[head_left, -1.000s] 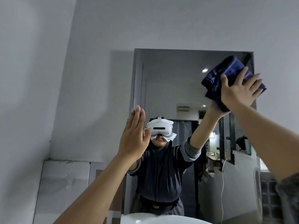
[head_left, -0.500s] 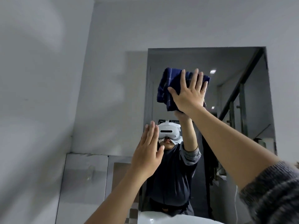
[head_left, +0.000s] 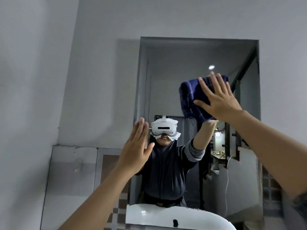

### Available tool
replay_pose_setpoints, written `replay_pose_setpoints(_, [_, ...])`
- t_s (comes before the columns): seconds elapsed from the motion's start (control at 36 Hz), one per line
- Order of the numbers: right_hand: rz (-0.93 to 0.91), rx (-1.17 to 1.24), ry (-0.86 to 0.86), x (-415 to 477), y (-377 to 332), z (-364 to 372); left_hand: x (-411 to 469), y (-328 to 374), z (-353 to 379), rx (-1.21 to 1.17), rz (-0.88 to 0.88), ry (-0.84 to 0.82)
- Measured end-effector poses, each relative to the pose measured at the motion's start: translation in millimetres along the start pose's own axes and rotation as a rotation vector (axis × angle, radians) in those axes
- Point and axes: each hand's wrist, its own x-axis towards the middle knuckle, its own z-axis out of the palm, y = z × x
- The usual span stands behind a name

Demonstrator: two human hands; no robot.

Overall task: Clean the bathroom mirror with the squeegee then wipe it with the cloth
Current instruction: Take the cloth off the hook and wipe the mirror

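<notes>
The tall mirror (head_left: 166, 77) hangs on the grey wall ahead and reflects a person in a white headset. A dark blue checked cloth (head_left: 191, 98) is pressed flat against the upper right part of the glass by my right hand (head_left: 217, 98), fingers spread over it. My left hand (head_left: 136, 148) rests flat with fingers together at the mirror's left edge, about halfway up, holding nothing. No squeegee shows in this view.
A white basin rim (head_left: 166, 216) curves below the mirror. Grey wall panels (head_left: 71, 180) and a strip of checked tiles (head_left: 121, 205) lie to the lower left. Plain grey wall (head_left: 49, 63) surrounds the mirror.
My right hand has swept the cloth from the mirror's top right to its upper left and back toward the right. My left hand has stayed on the left edge.
</notes>
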Motion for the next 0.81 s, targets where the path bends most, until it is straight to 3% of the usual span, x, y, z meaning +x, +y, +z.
replay_pose_setpoints(0.19, [0.456, 0.225, 0.092, -37.3, 38.6, 14.0, 3.5, 2.3, -0.4, 0.001, -0.024, -0.011])
replay_pose_setpoints(0.44, [0.893, 0.403, 0.201, -85.9, -22.1, 44.6, 41.4, -4.5, -18.6, 0.109, -0.034, 0.066])
replay_pose_setpoints(0.64, [0.870, 0.456, 0.188, -80.6, -86.3, 51.1, 100.2, -8.7, -43.6, 0.068, 0.004, 0.069])
replay_pose_setpoints(0.81, [0.542, 0.380, 0.145, -69.5, -155.6, 53.9, 108.2, -20.1, -55.3, 0.029, 0.097, 0.057])
